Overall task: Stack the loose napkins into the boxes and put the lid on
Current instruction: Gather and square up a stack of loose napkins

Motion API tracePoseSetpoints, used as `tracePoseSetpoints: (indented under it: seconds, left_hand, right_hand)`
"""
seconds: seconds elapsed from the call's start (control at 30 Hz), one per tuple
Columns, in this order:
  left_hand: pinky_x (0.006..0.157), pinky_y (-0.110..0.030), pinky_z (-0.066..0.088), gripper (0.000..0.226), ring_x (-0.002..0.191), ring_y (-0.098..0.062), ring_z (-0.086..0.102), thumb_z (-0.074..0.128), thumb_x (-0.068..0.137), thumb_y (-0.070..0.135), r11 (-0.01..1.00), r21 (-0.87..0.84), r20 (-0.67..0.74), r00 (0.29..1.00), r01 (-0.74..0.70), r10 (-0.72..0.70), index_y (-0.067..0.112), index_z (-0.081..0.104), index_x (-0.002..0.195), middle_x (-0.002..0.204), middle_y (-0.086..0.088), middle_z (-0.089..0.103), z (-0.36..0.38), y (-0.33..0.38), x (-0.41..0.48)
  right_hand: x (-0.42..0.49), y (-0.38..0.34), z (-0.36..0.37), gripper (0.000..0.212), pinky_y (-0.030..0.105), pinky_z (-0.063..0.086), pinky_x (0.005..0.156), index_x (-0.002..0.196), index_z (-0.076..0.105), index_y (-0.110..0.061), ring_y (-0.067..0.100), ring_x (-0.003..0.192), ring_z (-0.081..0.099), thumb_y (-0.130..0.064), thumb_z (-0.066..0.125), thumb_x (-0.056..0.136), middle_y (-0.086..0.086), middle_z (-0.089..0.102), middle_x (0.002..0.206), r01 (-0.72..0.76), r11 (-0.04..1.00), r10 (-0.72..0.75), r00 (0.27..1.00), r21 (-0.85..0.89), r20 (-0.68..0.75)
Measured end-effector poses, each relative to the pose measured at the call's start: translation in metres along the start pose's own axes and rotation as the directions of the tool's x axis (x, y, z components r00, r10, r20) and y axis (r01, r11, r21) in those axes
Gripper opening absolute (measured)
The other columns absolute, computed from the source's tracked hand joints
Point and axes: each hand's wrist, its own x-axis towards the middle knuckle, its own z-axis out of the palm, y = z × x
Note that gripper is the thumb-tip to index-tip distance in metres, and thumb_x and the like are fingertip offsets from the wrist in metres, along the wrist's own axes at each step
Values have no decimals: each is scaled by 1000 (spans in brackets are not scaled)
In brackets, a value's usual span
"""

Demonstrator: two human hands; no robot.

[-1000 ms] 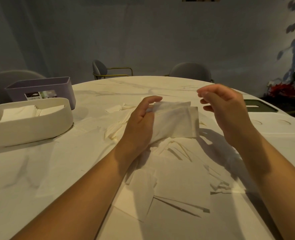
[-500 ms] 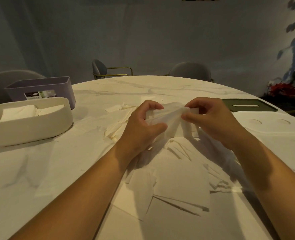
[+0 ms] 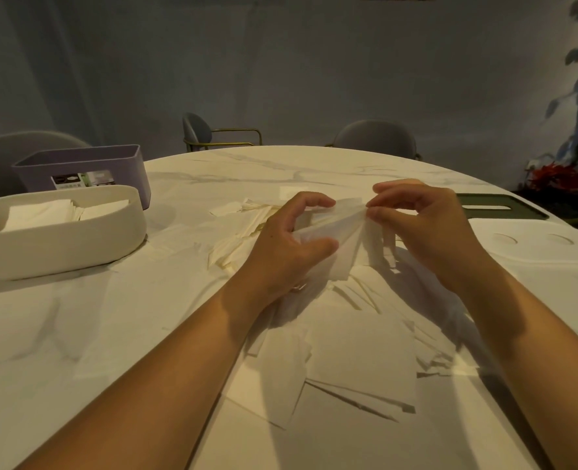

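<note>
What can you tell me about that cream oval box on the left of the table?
The cream oval box looks like smooth matte plastic, with rounded ends and a low wall. It stands upright on the pale table, open, no lid on it. Inside lie folded white napkins in two stacks below the rim. A purple box stands close behind it; whether they touch is unclear.

napkins point(image 3: 355, 354) white | box point(image 3: 60, 245) cream | box2 point(image 3: 87, 167) lilac w/ label | lid point(image 3: 504, 206) dk green | table point(image 3: 77, 334) white marble
</note>
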Motion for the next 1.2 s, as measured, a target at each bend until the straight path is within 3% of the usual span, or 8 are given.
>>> tracePoseSetpoints:
  seconds: [0.3, 0.43, 0.53, 0.67, 0.9, 1.03, 1.2]
  left_hand:
    - [80, -25, 55, 32, 93, -7, 53, 68, 83, 10, 1000, 27, -52, 999, -10, 11, 38, 53, 86, 94, 26, 50, 2, -4, 3]
    - [80, -25, 55, 32, 90, -7, 53, 68, 83, 9, 999, 32, -60, 998, -23, 25, 37, 52, 86, 92, 23, 51, 1, -6, 3]
    - [73, -21, 54, 32, 87, -7, 52, 68, 82, 8, 999, 23, -66, 997, -25, 27, 35, 53, 86, 92, 20, 52, 1, -7, 3]
    - [77, -28, 54, 31, 87, -7, 52, 67, 82, 8, 999, 43, -64, 998, -18, 21, 35, 53, 86, 91, 20, 53, 0, -8, 4]
    - [66, -18, 54, 31, 84, -6, 53, 68, 80, 8, 999, 23, -70, 997, -24, 26, 35, 54, 86, 90, 20, 54, -1, -9, 3]
    - [67, -15, 54, 31, 87, -8, 53, 68, 81, 9, 1000, 19, -61, 998, -5, 6, 35, 53, 86, 93, 19, 51, 0, -8, 4]
    - [66, -10, 52, 32, 87, -8, 52, 69, 81, 9, 999, 32, -61, 998, 17, -15, 35, 51, 87, 94, 20, 49, 0, -6, 4]
  right_hand:
    - [0, 1, -1, 13, 14, 46, 78, 92, 61, -27, 8, 89, 58, -16, 66, 88, -10, 60, 102, -4, 999, 2, 999, -50, -39]
    - [3, -2, -12, 12, 17, 47, 60, 80, 60, -22, 12, 73, 56, -16, 64, 90, -4, 61, 82, -52, 998, 55, 982, 24, -178]
    - [2, -3, -14, 17, 15, 43, 58, 75, 58, -27, 13, 71, 56, -20, 65, 89, -6, 60, 78, -85, 992, 81, 996, -95, -41]
    - [-3, -4, -5, 15, 13, 44, 59, 75, 61, -28, 12, 70, 59, -21, 71, 84, -8, 62, 77, -135, 978, 151, 984, -159, 90]
    - [-3, -3, -4, 17, 15, 44, 61, 72, 62, -26, 12, 72, 57, -19, 70, 85, -6, 61, 76, -186, 976, 194, 979, -117, 65]
    - [0, 2, -6, 15, 22, 49, 63, 74, 60, -18, 16, 77, 59, -12, 67, 86, -1, 59, 80, -306, 950, 309, 950, -69, 42]
    - [1, 1, -7, 14, 20, 51, 59, 83, 59, -20, 17, 77, 61, -16, 72, 82, -2, 61, 86, -310, 950, 312, 949, -41, 54]
